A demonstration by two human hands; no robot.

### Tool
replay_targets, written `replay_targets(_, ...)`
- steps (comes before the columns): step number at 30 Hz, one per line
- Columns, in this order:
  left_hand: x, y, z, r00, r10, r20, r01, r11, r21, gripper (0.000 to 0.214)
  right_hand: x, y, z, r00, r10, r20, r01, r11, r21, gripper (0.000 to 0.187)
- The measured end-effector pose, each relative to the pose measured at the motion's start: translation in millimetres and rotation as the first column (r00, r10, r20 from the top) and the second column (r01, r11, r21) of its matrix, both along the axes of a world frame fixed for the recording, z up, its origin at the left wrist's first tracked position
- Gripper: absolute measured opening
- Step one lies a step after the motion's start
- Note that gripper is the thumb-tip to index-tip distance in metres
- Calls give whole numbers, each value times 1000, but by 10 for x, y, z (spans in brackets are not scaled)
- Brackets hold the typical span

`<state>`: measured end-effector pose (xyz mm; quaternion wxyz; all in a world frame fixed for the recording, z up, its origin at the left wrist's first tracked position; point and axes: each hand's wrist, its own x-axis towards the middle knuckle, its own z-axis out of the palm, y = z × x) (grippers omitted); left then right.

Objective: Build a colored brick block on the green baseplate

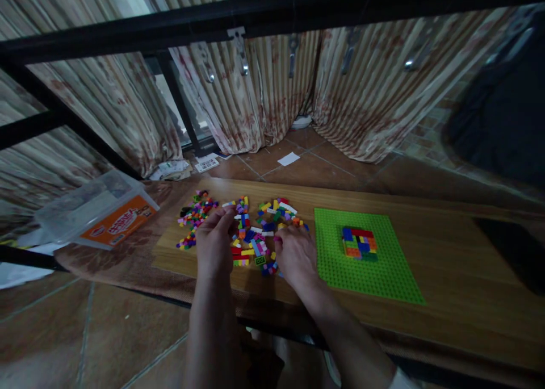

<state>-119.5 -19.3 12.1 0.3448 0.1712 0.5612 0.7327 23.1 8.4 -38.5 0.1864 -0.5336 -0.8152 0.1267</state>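
Note:
Loose toy building bricks (pixel 256 246) in many colours lie in piles on the wooden board. Over the left part of them is my left hand (pixel 215 237), its thumb and fingers pinched together; whatever is between them is hidden. My right hand (pixel 297 251) reaches down into the right part of the bricks with curled fingers. A small magenta brick (pixel 278 239) shows at its fingertips, though I cannot tell whether it is gripped. Right of that hand lies a green baseplate (pixel 340 281), bearing a low square build of coloured bricks (pixel 360 243).
A clear plastic box (pixel 80 207) with an orange label stands left of the board (pixel 451 287). Small pieces (pixel 196 218) are heaped at the board's left end. A dark flat object (pixel 511 250) lies at the right. Curtains (pixel 255 99) and a dark metal bar (pixel 272 14) are behind.

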Motion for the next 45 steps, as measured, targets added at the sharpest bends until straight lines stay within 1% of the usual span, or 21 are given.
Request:
replay_targets(4, 3, 5, -15, 1000, -10, 3, 11, 1000, -7, 25, -28, -16, -4, 1000, 4, -11, -4, 1000, 17, 22)
replay_targets(9, 19, 2, 17, 1000, -20, -14, 20, 1000, -22, 25, -86, -9, -73, 998, 2, -65, -1, 1000, 16, 18)
replay_targets(11, 25, -1, 24, 999, -35, -27, 35, 999, -25, 26, -86, -1, -70, 992, 9, -126, -6, 1000, 21, 21)
replay_targets(13, 41, 6, 7, 994, -77, -71, 74, 996, -49, 26, -63, 10, -27, 974, 9, -224, -7, 1000, 12, 26)
replay_targets(16, 119, 49, -75, 956, -201, -213, 177, 976, -130, 26, 20, 32, 77, 906, -21, -422, -8, 998, -65, 30)
replay_targets(18, 221, 92, -141, 913, -290, -287, 251, 954, -164, 26, 102, 49, 131, 834, -46, -550, -35, 990, -136, 31)
replay_targets(19, 286, 113, -166, 896, -331, -295, 293, 941, -166, 25, 149, 55, 147, 795, -55, -605, -56, 985, -162, 31)
replay_targets(22, 503, 150, -180, 860, -459, -221, 433, 888, -159, 23, 307, 62, 152, 684, -67, -726, -109, 975, -192, 26)
replay_targets(24, 636, 158, -164, 836, -521, -175, 496, 852, -170, 21, 421, 62, 142, 631, -94, -770, -99, 975, -200, 20)
replay_targets(25, 692, 162, -160, 825, -541, -166, 513, 839, -181, 20, 479, 62, 139, 618, -112, -778, -85, 975, -208, 18)
replay_targets(26, 741, 168, -165, 818, -551, -165, 522, 832, -189, 19, 537, 62, 138, 615, -130, -778, -67, 974, -216, 16)
replay_targets(28, 822, 192, -201, 807, -568, -162, 540, 820, -188, 17, 650, 62, 143, 633, -149, -760, -34, 975, -220, 15)
replay_targets(30, 892, 227, -260, 796, -583, -160, 560, 811, -171, 16, 756, 61, 150, 659, -148, -738, -14, 978, -209, 15)
replay_targets(33, 1006, 274, -335, 775, -602, -189, 579, 798, -169, 15, 909, 66, 151, 671, -134, -729, -14, 981, -193, 15)
replay_targets(38, 1263, 290, -366, 736, -620, -273, 595, 784, -175, 15, 1200, 88, 150, 692, -145, -707, -18, 976, -218, 16)
replay_targets(40, 1382, 282, -374, 709, -644, -285, 625, 762, -167, 15, 1342, 85, 158, 715, -161, -680, -1, 973, -231, 16)
replay_targets(42, 1495, 274, -390, 673, -680, -290, 664, 729, -169, 15, 1495, 71, 163, 749, -189, -635, 50, 972, -230, 15)
replay_targets(45, 1617, 263, -426, 611, -717, -335, 684, 691, -233, 20, 1717, 46, 151, 797, -289, -530, 205, 955, -213, 15)
